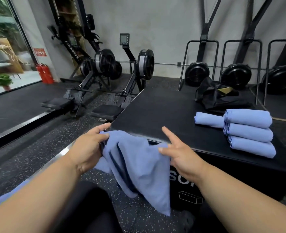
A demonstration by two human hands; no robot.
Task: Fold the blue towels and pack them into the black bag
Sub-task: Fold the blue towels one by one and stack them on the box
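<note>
An unfolded blue towel [138, 167] hangs in front of the black box [164, 111] — its top edge gripped by the left hand [88, 147] and pinched by the right hand [177, 152], forefinger pointing out — with four folded towels [248, 132] and the black bag [218, 96] on the box top.

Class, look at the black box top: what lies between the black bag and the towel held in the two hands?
In the head view, the folded towels sit to the right; otherwise bare box top separates the black bag from the held towel.
</note>
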